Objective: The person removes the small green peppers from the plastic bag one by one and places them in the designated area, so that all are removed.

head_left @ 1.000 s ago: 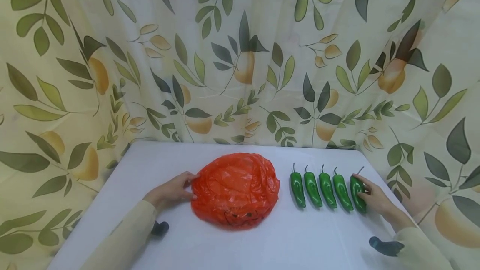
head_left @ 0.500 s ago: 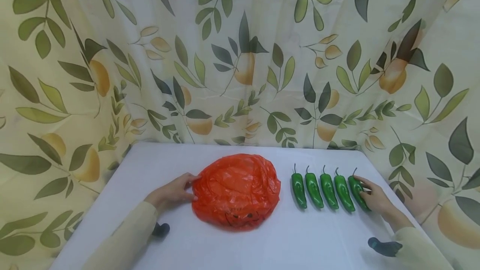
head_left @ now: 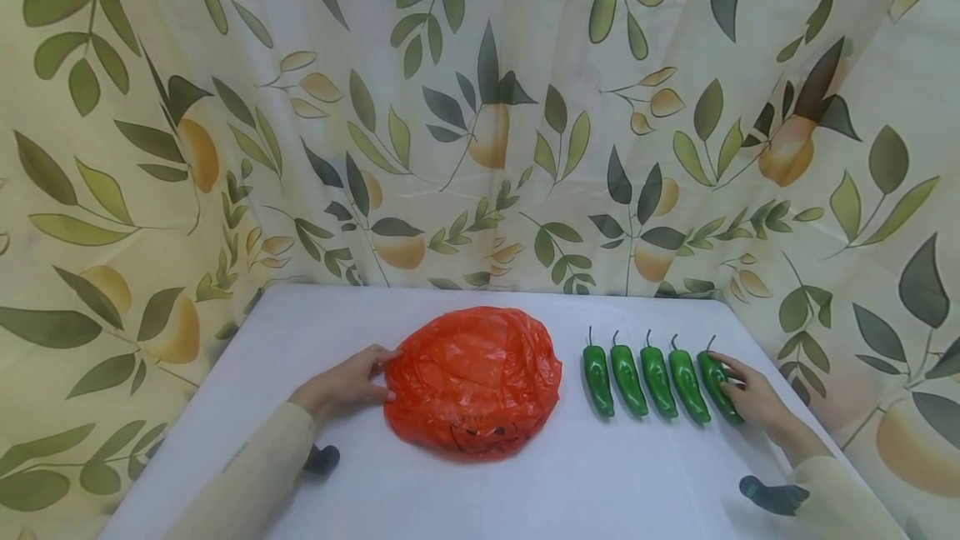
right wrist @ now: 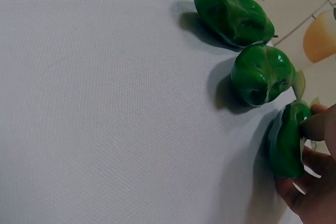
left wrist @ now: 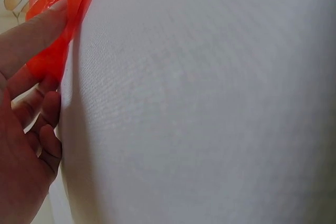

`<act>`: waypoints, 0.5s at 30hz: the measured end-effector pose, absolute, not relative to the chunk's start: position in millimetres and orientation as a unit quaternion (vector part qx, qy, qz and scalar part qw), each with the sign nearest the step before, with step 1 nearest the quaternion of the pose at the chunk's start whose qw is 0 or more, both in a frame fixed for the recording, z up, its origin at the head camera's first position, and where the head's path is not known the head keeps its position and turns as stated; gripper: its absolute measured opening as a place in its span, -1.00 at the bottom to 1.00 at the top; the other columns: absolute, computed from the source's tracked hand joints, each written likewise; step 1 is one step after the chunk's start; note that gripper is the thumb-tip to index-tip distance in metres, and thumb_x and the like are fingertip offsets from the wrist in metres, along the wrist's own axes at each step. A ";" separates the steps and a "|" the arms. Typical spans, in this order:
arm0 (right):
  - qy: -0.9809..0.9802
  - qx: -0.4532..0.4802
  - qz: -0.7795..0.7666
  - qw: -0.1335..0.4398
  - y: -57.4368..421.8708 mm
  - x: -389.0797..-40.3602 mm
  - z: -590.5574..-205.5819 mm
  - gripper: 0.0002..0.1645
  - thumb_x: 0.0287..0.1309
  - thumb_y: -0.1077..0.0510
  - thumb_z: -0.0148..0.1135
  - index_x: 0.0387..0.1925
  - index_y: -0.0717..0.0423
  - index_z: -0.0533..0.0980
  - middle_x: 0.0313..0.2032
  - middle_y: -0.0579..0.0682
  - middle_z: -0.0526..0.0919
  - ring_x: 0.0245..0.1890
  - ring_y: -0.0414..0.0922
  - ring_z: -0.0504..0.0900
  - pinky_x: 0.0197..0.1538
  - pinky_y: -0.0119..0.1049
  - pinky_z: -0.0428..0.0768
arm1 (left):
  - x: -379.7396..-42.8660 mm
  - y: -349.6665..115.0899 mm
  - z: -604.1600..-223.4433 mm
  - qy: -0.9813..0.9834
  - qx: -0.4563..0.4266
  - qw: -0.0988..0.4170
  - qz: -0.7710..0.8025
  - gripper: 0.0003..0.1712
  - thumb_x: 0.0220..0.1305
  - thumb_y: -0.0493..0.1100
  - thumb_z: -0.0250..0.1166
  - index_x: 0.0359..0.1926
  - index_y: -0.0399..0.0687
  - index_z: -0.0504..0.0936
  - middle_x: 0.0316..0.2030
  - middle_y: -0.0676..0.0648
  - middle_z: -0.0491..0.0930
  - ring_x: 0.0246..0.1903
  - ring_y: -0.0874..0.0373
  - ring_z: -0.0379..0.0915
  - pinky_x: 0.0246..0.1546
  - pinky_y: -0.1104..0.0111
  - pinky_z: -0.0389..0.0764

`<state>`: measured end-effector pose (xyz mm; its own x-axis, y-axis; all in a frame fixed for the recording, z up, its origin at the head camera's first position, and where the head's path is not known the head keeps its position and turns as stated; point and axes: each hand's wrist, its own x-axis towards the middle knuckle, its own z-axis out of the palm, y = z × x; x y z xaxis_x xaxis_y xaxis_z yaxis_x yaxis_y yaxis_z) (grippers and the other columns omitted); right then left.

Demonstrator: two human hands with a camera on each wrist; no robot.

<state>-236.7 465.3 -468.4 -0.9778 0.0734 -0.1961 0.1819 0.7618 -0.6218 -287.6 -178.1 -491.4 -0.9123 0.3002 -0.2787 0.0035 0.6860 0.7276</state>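
Note:
A crumpled orange-red plastic bag (head_left: 472, 382) with a dark printed face near its front lies mid-table. My left hand (head_left: 352, 382) holds its left edge; in the left wrist view the thumb (left wrist: 39, 32) lies over the film with fingers behind it. To the right, several glossy green peppers stand in a row, stems pointing away. My right hand (head_left: 753, 398) grips the rightmost green pepper (head_left: 712, 373) from its right side. The right wrist view shows this pepper (right wrist: 289, 142) between thumb and fingers, its lower end near the white cloth.
The other green peppers, from the leftmost (head_left: 597, 382) to the one beside my right hand (head_left: 688, 386), lie evenly spaced. A white-covered table (head_left: 585, 482) carries everything. A leaf-and-fruit patterned curtain (head_left: 480, 232) stands behind it and at both sides.
The rightmost pepper has turned in my right hand: its stem end has swung left and its tip slightly right, so it now slants like its neighbours. My left hand and the bag look unchanged.

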 end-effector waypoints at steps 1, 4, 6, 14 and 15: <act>0.935 0.069 -0.338 0.082 465.3 -236.5 -468.9 -0.27 0.45 0.32 -0.21 0.56 0.28 -0.11 0.38 0.69 -0.06 0.33 0.67 0.06 0.32 0.47 0.25 | -287.6 -178.1 -491.7 0.898 0.085 0.192 0.387 -0.12 0.05 -0.08 0.56 0.42 0.26 0.43 0.24 0.06 0.46 0.35 -0.04 0.30 0.32 -0.07 0.48; 0.934 0.071 -0.340 0.084 465.1 -236.4 -469.6 -0.27 0.45 0.32 -0.21 0.56 0.27 -0.11 0.39 0.69 -0.07 0.34 0.66 0.05 0.33 0.46 0.25 | -287.9 -178.0 -492.7 0.897 0.083 0.194 0.389 -0.11 0.04 -0.07 0.57 0.42 0.27 0.43 0.25 0.06 0.45 0.36 -0.05 0.29 0.33 -0.07 0.47; 0.933 0.070 -0.341 0.084 465.2 -236.5 -469.9 -0.27 0.45 0.33 -0.20 0.56 0.27 -0.11 0.39 0.69 -0.06 0.34 0.66 0.05 0.33 0.47 0.24 | -287.9 -178.0 -493.0 0.895 0.083 0.195 0.392 -0.11 0.04 -0.08 0.57 0.42 0.26 0.43 0.26 0.06 0.45 0.36 -0.05 0.29 0.33 -0.08 0.47; 0.935 0.062 -0.341 0.073 467.7 -237.9 -471.6 -0.26 0.42 0.35 -0.18 0.55 0.29 -0.09 0.37 0.70 -0.02 0.33 0.66 0.10 0.31 0.44 0.29 | -287.2 -179.8 -493.3 0.894 0.090 0.191 0.395 -0.11 0.03 -0.06 0.58 0.41 0.29 0.43 0.25 0.09 0.45 0.35 -0.03 0.29 0.33 -0.08 0.47; 0.936 0.061 -0.340 0.071 468.1 -238.1 -472.0 -0.26 0.42 0.35 -0.18 0.55 0.29 -0.08 0.37 0.70 -0.01 0.33 0.66 0.11 0.31 0.44 0.30 | -287.0 -180.1 -493.1 0.894 0.092 0.191 0.396 -0.10 0.03 -0.05 0.58 0.41 0.29 0.43 0.25 0.09 0.45 0.35 -0.02 0.29 0.33 -0.08 0.47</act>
